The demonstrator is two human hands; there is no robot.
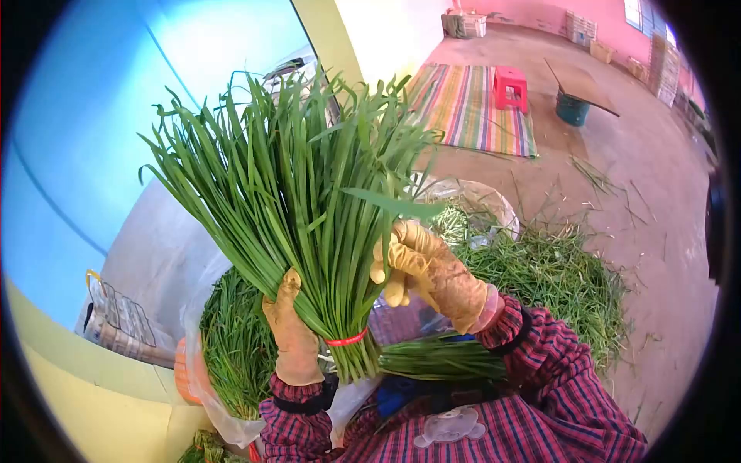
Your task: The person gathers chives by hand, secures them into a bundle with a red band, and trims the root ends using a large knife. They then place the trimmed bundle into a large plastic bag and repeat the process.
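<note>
A large bunch of garlic chives (289, 201) stands tilted in front of me, leaves fanned upward, with a red band (346, 339) round its lower stems. My left hand (297, 328), in a tan glove, is closed round the left side of the bunch, thumb across the stems. At the bunch's right side is my right hand (432, 270), gloved too, its fingers curled in against the leaves; what they pinch, if anything, is hidden. One loose leaf (394, 202) sticks out just above that hand. Another bundle of chives (440, 359) lies across my lap.
Loose chives (239, 339) fill a plastic-lined container at my left. A heap of trimmings (548, 285) covers the floor at right, beside a clear plastic bag (494, 202). Farther off are a striped mat (463, 100), a red stool (510, 86) and a board on a bucket (572, 110).
</note>
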